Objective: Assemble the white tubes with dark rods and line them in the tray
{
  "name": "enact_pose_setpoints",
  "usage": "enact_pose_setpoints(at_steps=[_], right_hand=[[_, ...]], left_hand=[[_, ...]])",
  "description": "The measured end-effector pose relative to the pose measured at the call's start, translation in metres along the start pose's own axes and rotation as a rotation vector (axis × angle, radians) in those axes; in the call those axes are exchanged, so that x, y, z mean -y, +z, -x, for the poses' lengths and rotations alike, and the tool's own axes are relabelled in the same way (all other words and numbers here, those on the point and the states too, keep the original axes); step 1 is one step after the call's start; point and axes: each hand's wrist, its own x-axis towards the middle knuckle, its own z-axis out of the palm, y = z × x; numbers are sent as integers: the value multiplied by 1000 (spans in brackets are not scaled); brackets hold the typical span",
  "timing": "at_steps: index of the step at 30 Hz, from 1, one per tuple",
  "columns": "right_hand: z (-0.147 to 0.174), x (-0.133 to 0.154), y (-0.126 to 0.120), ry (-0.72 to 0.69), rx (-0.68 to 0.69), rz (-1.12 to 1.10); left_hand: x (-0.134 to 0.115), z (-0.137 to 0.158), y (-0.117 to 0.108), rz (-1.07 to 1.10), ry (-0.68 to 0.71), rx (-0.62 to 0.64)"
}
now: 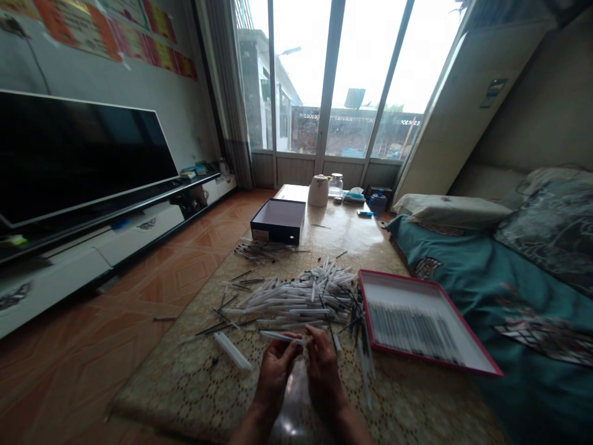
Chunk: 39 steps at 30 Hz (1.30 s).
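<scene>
Near the table's front, my left hand [277,361] is closed around a slim whitish pen [272,335], which lies nearly level and points left. My right hand [322,358] has its fingers pinched at the pen's right end; the fingers partly hide that end. Just beyond both hands spreads a loose heap of translucent white pen barrels [296,296] mixed with thin dark rods. To the left of my left hand lies a small bundle of clear tubes [231,351]. A shallow red-rimmed box [463,315] at the right holds a row of pens [412,330] side by side.
A dark open box [277,235] stands on the table's left side, beside more thin dark rods [259,250]. At the far end are a light kettle [318,190], a glass jar [336,184] and a tissue pack [354,194]. A teal-covered sofa [463,272] borders the right.
</scene>
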Motion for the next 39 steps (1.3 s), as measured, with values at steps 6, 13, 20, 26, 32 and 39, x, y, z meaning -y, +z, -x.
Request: enact_pose_setpoints(at_steps=[6, 13, 20, 26, 32, 39], right_hand=[[6, -2, 6, -165, 20, 175], [-3, 5, -2, 30, -41, 104], [-2, -2, -7, 211, -43, 123], [10, -16, -3, 177, -56, 90], [9, -12, -5, 204, -75, 64], [10, -15, -5, 181, -83, 65]], left_hand=[[0, -1, 3, -70, -4, 15], [-18, -5, 8, -125, -87, -42], [-70, -63, -27, -837, 338, -198], [-97, -121, -51, -1030, 392, -253], [-102, -151, -55, -1224, 260, -151], [-106, -146, -44, -1091, 286, -170]])
